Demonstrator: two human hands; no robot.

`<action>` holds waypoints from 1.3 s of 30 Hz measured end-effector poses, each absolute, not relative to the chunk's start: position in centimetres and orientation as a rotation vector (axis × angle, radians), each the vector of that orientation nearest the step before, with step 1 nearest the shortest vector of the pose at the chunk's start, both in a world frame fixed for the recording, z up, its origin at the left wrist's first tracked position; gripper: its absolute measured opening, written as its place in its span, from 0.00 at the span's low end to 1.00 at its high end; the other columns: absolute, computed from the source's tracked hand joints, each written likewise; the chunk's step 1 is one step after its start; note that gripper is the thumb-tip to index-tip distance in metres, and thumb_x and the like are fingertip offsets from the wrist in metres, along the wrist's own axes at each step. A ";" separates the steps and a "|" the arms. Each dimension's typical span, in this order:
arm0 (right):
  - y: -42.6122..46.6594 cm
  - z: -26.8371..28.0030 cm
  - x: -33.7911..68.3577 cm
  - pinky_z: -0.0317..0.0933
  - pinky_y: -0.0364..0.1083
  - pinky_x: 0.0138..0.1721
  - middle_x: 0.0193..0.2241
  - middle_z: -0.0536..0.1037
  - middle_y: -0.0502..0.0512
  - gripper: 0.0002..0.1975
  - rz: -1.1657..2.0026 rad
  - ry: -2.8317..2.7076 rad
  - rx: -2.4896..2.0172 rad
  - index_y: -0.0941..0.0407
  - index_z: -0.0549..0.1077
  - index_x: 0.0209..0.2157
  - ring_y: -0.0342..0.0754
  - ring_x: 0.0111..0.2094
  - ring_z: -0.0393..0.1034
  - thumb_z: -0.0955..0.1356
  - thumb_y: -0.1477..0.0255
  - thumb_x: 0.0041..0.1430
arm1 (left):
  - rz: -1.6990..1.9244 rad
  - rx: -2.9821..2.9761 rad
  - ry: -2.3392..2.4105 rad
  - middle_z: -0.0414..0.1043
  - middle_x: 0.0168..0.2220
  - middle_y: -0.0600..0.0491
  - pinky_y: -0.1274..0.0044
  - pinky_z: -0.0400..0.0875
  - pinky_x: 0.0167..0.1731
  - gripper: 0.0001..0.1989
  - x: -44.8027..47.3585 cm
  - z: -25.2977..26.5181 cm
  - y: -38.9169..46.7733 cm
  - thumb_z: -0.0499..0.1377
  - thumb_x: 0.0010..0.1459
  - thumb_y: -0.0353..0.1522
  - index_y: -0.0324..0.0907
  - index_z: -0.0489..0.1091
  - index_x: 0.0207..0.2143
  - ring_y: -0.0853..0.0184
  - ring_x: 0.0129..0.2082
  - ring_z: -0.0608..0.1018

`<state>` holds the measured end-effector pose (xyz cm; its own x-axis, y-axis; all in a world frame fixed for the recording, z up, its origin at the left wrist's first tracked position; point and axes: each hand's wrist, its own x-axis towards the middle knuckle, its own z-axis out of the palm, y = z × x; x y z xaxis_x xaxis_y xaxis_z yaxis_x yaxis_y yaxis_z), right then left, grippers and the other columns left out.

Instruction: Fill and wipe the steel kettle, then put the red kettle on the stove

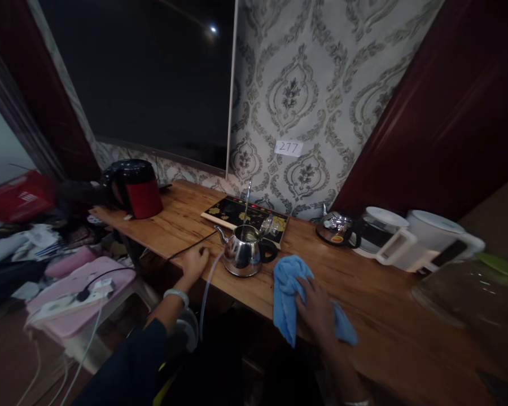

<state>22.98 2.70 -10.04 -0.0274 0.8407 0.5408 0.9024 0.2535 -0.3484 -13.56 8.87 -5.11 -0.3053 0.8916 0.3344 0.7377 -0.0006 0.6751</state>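
Note:
My left hand rests at the table's front edge, fingers curled in, left of a shiny steel kettle. Nothing shows in its fingers. The kettle stands upright with its top open, spout to the left and black handle to the right. A thin metal spout rises behind it from a black tea stove panel with gold flowers. To the kettle's right, my right hand is closed over a bunched blue cloth on the tabletop; part of the cloth hangs over the front edge.
A red and black electric kettle stands at left. Along the right are a small steel pot, white-handled jugs and a large clear container. A clear tube and black cord cross the edge. A pink stool holds a power strip.

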 end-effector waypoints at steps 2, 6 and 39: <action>1.4 -9.8 22.3 0.66 0.62 0.47 0.46 0.78 0.59 0.18 -0.010 -1.825 -1.465 0.48 0.78 0.46 0.63 0.47 0.71 0.66 0.70 0.53 | 1.458 1.590 1.961 0.78 0.36 0.48 0.71 0.72 0.43 0.14 -12.8 -4.7 7.6 0.48 0.59 0.34 0.41 0.72 0.35 0.62 0.39 0.78; -1.4 -8.2 19.3 0.66 0.62 0.50 0.47 0.79 0.58 0.18 0.215 -1.753 -1.233 0.48 0.78 0.45 0.62 0.48 0.72 0.68 0.70 0.52 | 1.610 1.584 1.588 0.77 0.42 0.47 0.68 0.73 0.46 0.17 -8.7 -3.7 1.8 0.53 0.59 0.42 0.41 0.72 0.44 0.60 0.43 0.78; 9.4 -4.3 15.0 0.61 0.61 0.54 0.49 0.77 0.60 0.22 0.428 -1.617 -1.108 0.54 0.74 0.49 0.57 0.50 0.70 0.64 0.70 0.51 | 1.239 1.625 1.575 0.77 0.35 0.53 0.75 0.73 0.37 0.23 -10.1 4.3 9.9 0.59 0.43 0.27 0.38 0.71 0.45 0.64 0.35 0.77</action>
<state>15.00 9.35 -4.28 0.0116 0.8263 0.5631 0.4392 0.5017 -0.7453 -10.07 9.87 4.33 -0.1144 0.9656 0.2335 0.4542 -0.1582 0.8767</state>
